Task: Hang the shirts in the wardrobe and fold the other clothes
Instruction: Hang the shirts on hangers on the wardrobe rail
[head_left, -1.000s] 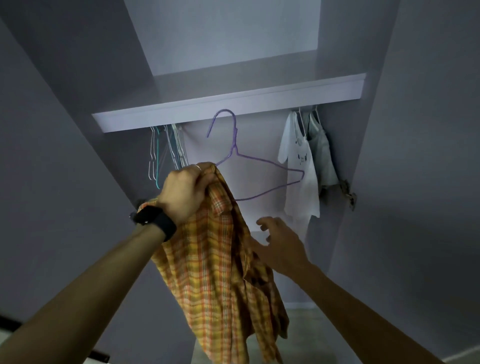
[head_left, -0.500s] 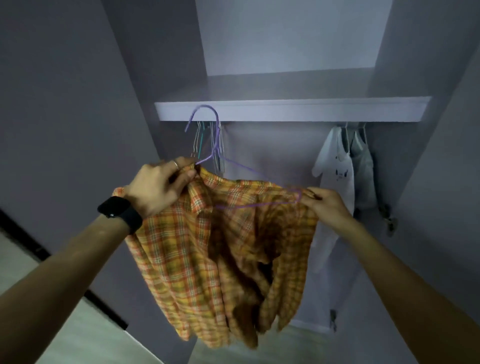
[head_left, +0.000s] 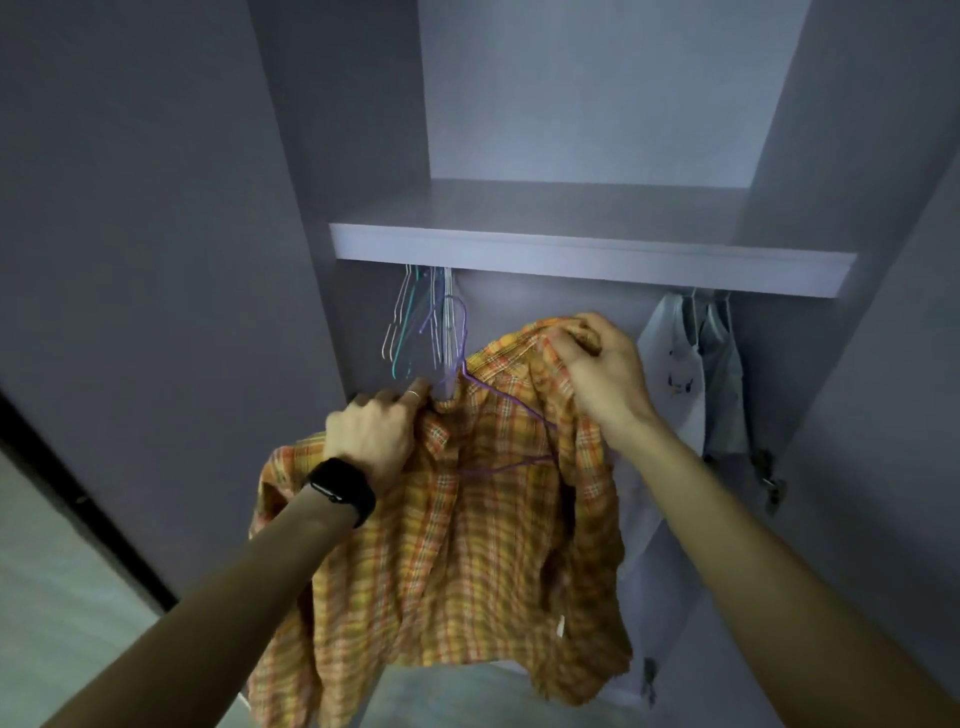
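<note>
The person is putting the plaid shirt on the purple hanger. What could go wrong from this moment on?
1. The right hand bunches the plaid shirt at its shoulder, above the arm of the purple hanger. If released like that, the shirt might slip off that side.
2. The hanger's hook is close in front of the empty hangers and could catch on them.

**Operator:** Which pattern does the orange-and-yellow plaid fabric shirt (head_left: 467, 545) carry?

**Manual:** You see crossed red and pale lines on it. The thin purple wire hanger (head_left: 463, 338) is one colour throughout.

**Operator:** And the rest?

**Manual:** The flat wardrobe shelf (head_left: 571, 257) reads pale lilac-grey. The hanging white cloth top (head_left: 670, 358) bears a small dark print. The smooth black wristband (head_left: 343, 488) is plain.
</note>
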